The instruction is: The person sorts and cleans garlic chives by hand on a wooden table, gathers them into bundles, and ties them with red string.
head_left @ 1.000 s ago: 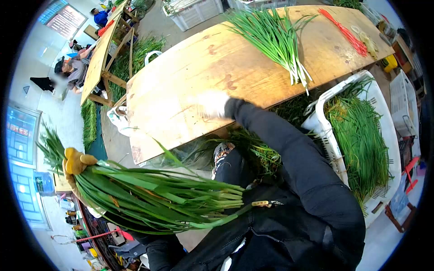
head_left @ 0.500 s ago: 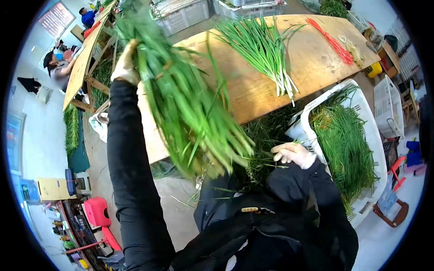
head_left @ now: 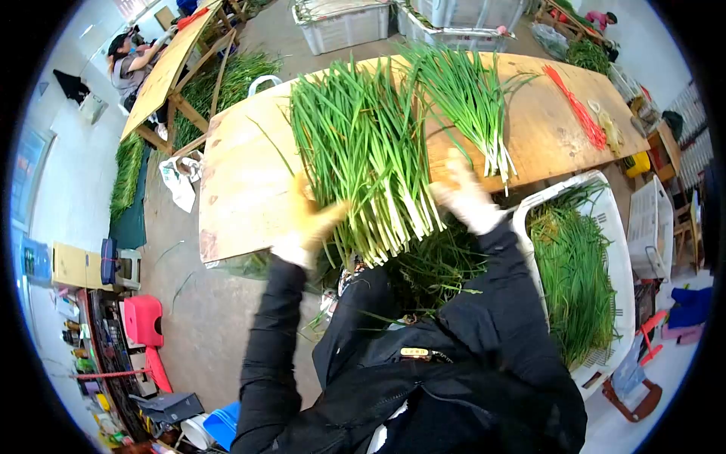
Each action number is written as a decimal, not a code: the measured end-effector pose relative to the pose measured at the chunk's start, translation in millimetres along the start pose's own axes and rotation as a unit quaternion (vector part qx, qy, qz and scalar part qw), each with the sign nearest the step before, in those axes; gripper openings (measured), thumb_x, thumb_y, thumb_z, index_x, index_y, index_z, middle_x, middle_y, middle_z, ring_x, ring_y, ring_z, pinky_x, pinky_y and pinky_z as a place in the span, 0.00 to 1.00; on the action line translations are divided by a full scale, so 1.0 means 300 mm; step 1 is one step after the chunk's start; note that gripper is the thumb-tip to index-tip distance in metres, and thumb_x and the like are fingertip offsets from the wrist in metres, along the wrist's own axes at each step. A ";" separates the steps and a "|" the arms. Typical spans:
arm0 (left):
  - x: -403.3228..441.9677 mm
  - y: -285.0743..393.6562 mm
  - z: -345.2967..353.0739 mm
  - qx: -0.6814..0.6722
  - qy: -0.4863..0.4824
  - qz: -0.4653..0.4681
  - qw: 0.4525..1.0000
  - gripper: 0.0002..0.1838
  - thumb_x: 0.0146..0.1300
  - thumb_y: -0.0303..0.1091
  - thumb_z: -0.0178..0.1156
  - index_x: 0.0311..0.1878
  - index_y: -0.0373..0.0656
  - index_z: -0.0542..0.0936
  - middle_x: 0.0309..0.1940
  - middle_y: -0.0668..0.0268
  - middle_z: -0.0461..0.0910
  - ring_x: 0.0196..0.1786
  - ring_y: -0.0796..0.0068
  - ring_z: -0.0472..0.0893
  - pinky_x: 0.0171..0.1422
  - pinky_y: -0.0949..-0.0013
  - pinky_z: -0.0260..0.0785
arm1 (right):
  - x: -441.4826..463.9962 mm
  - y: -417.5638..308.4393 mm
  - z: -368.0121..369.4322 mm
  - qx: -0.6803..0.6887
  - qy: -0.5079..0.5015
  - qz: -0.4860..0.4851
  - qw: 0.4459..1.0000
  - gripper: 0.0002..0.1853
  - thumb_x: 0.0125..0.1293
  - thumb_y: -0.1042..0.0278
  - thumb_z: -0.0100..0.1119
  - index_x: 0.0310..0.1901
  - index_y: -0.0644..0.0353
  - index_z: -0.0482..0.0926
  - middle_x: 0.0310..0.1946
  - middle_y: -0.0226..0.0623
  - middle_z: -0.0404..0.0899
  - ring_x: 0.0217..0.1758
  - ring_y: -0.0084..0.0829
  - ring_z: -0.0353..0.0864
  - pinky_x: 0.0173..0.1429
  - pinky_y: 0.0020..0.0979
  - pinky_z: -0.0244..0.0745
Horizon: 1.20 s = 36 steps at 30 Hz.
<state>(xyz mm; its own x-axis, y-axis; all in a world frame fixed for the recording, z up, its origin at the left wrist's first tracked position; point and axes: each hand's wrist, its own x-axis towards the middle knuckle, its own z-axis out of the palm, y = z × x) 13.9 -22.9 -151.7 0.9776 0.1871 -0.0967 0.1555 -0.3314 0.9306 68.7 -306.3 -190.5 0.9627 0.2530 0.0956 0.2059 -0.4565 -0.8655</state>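
Note:
A broad bundle of garlic chives [head_left: 363, 151] lies on the wooden table [head_left: 242, 174], its pale stem ends reaching past the front edge. My left hand [head_left: 308, 223], in a light glove and blurred, is at the bundle's lower left side with thumb and fingers apart. On the other side, my gloved right hand [head_left: 465, 193] is open by the stem ends, also blurred; whether it touches them I cannot tell. Right of the large bundle lies a smaller bunch of chives [head_left: 473, 102], white stems toward me.
Red ties [head_left: 578, 110] lie at the table's right, beside a pale glove-like item [head_left: 607, 129]. A white basket [head_left: 626, 303] of chives stands at my right. Loose greens [head_left: 431, 261] lie below the table edge. White crates [head_left: 344, 29] stand behind; a person [head_left: 132, 66] sits at another table.
The large bundle was held up by my left hand and now lies on the table. My left hand has come down to its side; my right hand has risen to the other side.

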 end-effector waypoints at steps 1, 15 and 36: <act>0.008 -0.045 0.069 0.092 -0.004 0.073 0.993 0.59 0.37 0.46 0.71 0.65 0.38 0.40 0.64 0.47 0.47 0.67 0.57 0.50 0.68 0.57 0.46 | 0.007 -0.134 0.044 -0.080 -0.049 0.005 0.996 0.55 0.48 0.38 0.58 0.65 0.65 0.37 0.65 0.57 0.40 0.69 0.45 0.42 0.68 0.39 0.43; 0.017 -0.086 0.059 -0.586 0.132 -0.149 0.786 0.13 0.58 0.27 0.47 0.47 0.38 0.66 0.36 0.61 0.72 0.42 0.65 0.76 0.39 0.67 0.73 | 0.063 -0.008 0.169 0.377 0.055 0.203 0.902 0.32 0.59 0.71 0.54 0.61 0.74 0.51 0.53 0.47 0.68 0.55 0.30 0.67 0.58 0.24 0.61; 0.008 0.193 0.173 -0.461 -0.049 -0.003 0.886 0.15 0.53 0.28 0.58 0.44 0.40 0.70 0.30 0.64 0.77 0.29 0.71 0.79 0.31 0.71 0.75 | 0.018 -0.129 0.053 0.471 0.010 0.054 0.880 0.27 0.54 0.75 0.57 0.57 0.56 0.63 0.46 0.36 0.73 0.48 0.28 0.72 0.54 0.30 0.68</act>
<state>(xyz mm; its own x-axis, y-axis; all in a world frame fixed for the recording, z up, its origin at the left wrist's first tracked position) 32.7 -89.6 -116.5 0.9918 0.0910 -0.0903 0.0217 0.5746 0.8182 63.1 -273.8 -164.2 0.9728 0.2313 -0.0118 -0.1144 0.4357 -0.8928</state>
